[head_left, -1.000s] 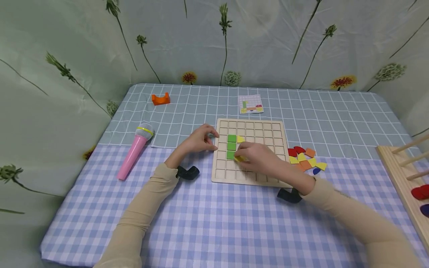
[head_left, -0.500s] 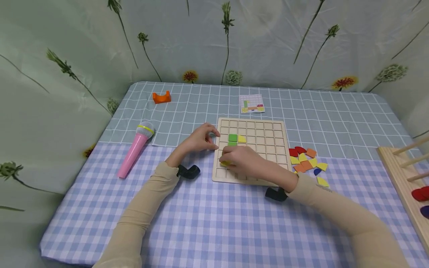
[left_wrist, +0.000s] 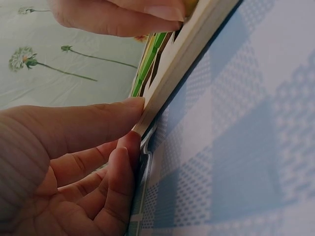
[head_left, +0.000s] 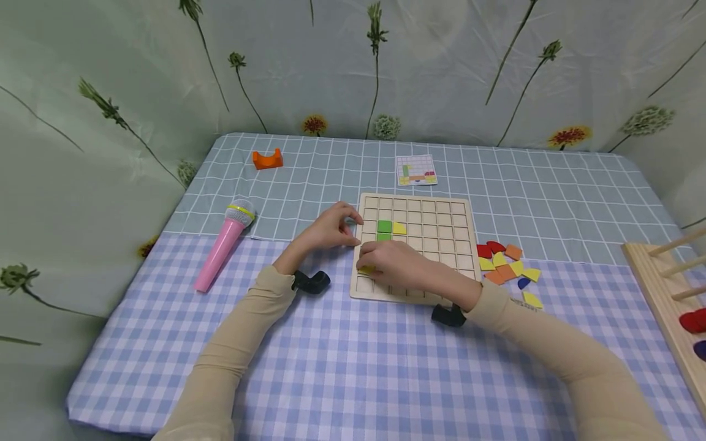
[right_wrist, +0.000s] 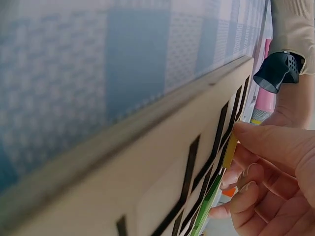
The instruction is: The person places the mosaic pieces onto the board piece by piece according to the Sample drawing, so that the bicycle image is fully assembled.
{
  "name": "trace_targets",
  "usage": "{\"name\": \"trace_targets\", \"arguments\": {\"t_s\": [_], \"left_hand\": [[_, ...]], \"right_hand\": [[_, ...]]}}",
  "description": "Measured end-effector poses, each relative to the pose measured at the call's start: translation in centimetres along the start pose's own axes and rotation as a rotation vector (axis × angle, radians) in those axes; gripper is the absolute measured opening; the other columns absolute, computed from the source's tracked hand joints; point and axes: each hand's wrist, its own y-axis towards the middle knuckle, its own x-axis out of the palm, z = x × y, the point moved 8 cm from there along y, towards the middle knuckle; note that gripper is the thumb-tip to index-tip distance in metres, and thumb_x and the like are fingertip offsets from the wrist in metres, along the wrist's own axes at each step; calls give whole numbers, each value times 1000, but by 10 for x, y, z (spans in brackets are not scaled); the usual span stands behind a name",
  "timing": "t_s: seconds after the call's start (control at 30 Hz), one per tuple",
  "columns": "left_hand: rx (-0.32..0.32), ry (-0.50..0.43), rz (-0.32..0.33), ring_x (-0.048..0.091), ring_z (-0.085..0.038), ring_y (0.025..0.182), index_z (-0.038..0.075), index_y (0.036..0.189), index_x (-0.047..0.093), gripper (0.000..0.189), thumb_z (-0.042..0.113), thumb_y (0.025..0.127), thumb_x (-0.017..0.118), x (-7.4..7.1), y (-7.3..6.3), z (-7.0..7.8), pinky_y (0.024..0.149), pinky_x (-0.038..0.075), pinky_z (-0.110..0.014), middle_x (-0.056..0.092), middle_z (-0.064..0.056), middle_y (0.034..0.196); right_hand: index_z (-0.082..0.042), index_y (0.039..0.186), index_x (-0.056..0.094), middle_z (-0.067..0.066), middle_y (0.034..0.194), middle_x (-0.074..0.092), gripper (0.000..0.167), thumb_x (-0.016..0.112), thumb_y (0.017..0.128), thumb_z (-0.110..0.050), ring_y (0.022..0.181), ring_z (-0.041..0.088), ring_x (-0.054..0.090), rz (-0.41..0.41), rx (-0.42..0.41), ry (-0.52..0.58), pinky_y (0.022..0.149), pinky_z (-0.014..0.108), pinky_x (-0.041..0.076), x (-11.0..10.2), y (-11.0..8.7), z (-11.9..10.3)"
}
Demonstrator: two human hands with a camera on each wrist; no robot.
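A wooden grid board [head_left: 448, 246] lies on the checked cloth. My left hand [head_left: 328, 228] rests its thumb and fingertips against the board's left edge; the left wrist view shows the thumb [left_wrist: 98, 123] right at that edge. Over the lower left squares, my right hand [head_left: 398, 264] pinches a yellow tile [right_wrist: 230, 151] between thumb and fingers, close on the grid. Green tiles [head_left: 384, 226] stand in a column, its lower part hidden by the right hand. To their right sits another yellow tile [head_left: 399, 228] with a rounded corner.
Loose red, yellow, orange and blue tiles [head_left: 504, 272] lie right of the board. Behind it is a pattern card [head_left: 416, 170]. A pink toy microphone [head_left: 219, 254] and an orange curved piece [head_left: 267, 159] lie left. A wooden peg rack [head_left: 662, 306] stands far right.
My right hand has moved left and slightly down across the board with the yellow tile, now covering the lower green tiles. My left hand has stayed at the board's edge.
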Motion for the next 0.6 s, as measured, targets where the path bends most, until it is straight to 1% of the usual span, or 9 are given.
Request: {"name": "trace_targets", "arguments": {"t_s": [0.37, 0.6], "left_hand": [[5, -5, -1, 57, -11, 72, -3, 113, 58, 37, 5, 79, 72, 0, 0, 0, 62, 46, -17, 43, -18, 130], [3, -6, 0, 57, -10, 70, -2, 112, 58, 36, 5, 79, 71, 0, 1, 0, 61, 47, -17, 43, -18, 130]], "right_hand": [[-10, 96, 72, 2, 99, 68, 14, 69, 83, -9, 89, 12, 65, 3, -26, 35, 76, 25, 54, 2, -1, 2], [-11, 95, 72, 2, 98, 68, 12, 67, 84, -9, 89, 12, 64, 35, -82, 66, 76, 24, 54, 0, -1, 0]]}}
